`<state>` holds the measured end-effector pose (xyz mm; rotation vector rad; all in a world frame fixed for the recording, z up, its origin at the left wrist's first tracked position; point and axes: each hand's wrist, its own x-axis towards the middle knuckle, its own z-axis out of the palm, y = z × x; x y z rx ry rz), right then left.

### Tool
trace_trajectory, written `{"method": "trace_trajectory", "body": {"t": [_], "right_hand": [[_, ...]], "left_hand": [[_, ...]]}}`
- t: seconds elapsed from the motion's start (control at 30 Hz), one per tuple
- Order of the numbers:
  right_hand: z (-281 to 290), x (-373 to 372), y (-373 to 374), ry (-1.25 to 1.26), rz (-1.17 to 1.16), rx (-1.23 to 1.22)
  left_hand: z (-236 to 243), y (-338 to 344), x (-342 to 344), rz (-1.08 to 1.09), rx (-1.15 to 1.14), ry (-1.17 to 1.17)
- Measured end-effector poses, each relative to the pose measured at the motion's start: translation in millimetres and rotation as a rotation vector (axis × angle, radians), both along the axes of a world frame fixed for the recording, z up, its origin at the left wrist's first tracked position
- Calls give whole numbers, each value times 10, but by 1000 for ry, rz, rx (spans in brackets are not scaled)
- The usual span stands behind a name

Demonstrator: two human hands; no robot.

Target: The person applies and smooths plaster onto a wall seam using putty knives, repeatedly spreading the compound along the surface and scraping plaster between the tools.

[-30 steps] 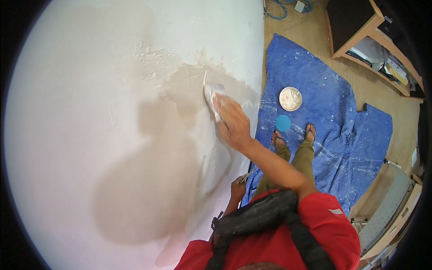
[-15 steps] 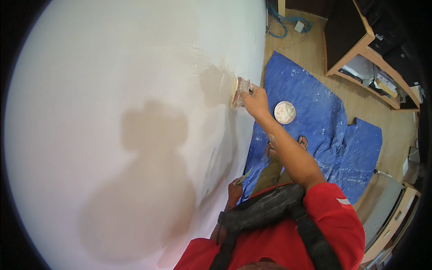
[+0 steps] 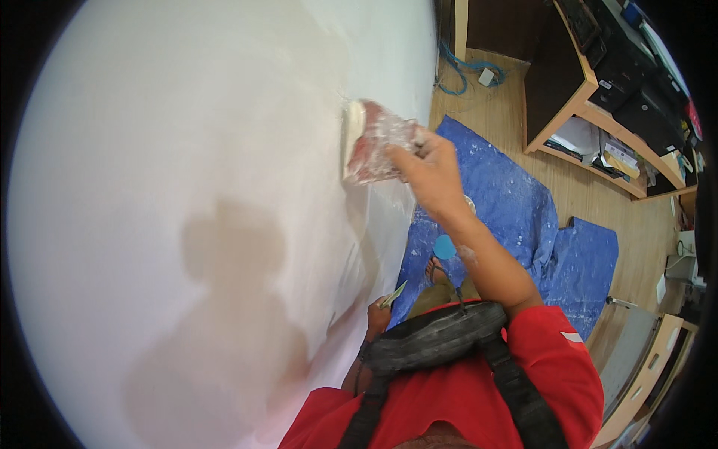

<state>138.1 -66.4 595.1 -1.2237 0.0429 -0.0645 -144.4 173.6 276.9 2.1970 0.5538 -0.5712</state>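
My right hand (image 3: 432,168) reaches out to the wall, its fingers closed on a broad red putty spreader (image 3: 381,142) smeared with white. The spreader's pale, cream-coloured edge lies at the white wall (image 3: 247,120), and damp streaks show on the surface beside it. Low by the wall, my left hand (image 3: 378,316) is closed on a thin, flat, pale green piece (image 3: 394,294); what kind of tool it is I cannot make out. Behind my right wrist only a sliver of a round white dish (image 3: 470,202) shows.
A blue tarp (image 3: 508,194) with white splashes covers the floor at the wall's foot. On it appears a light blue disc (image 3: 444,247) near my foot. A wooden desk (image 3: 587,93) with black equipment stands far right, blue cable (image 3: 452,78) beyond the tarp. My shadow falls on the wall.
My right hand has moved left and up along the wall with the spreader, which now shows its broad face. My forearm now covers most of the dish. The left hand has hardly moved.
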Motion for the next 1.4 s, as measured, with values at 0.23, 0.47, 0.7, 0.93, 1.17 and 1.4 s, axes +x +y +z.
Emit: {"method": "trace_trajectory", "body": {"t": [0.23, 0.47, 0.7, 0.93, 1.17, 1.4], "right_hand": [[-519, 255, 273, -421, -399, -167], [-524, 22, 701, -682, -401, -557], [-542, 54, 74, -184, -253, -378], [-1024, 595, 0, 178, -184, -280], [-184, 475, 31, -315, -263, -248], [-338, 745, -179, -813, -231, -484]], "left_hand": [[28, 29, -139, 44, 46, -3], [8, 17, -261, 62, 69, 26], [44, 156, -230, 60, 88, 12], [29, 73, -58, 11, 59, -14], [59, 157, -110, 42, 91, -1], [43, 60, -150, 80, 115, 6]]}}
